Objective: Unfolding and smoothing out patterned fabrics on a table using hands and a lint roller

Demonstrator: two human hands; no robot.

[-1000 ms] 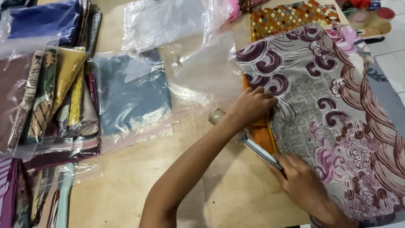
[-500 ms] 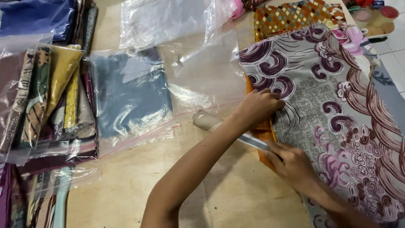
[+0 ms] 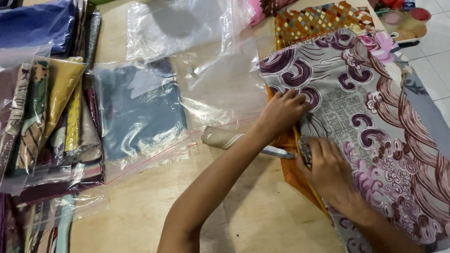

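Note:
A large patterned fabric [image 3: 375,122] with purple swirls and brown bands covers the right of the wooden table [image 3: 140,206]. An orange layer [image 3: 290,164] shows under its left edge. My left hand [image 3: 283,110] rests on that edge, its fingers curled into the cloth. My right hand [image 3: 328,168] lies just below on the same edge. It grips a slim white tool [image 3: 276,151] whose tip points left. A beige roll [image 3: 220,137] lies beside my left forearm.
A clear bag holding folded grey-blue fabric [image 3: 138,112] lies at centre left, with empty clear bags [image 3: 187,28] behind it. Stacks of bagged fabrics [image 3: 42,107] fill the left edge. A checked orange cloth [image 3: 314,21] lies at the back right, and tiled floor [image 3: 436,65] beyond it.
My right hand has slid up along the fabric edge toward my left hand. The tool now sticks out less. The beige roll has come more into view.

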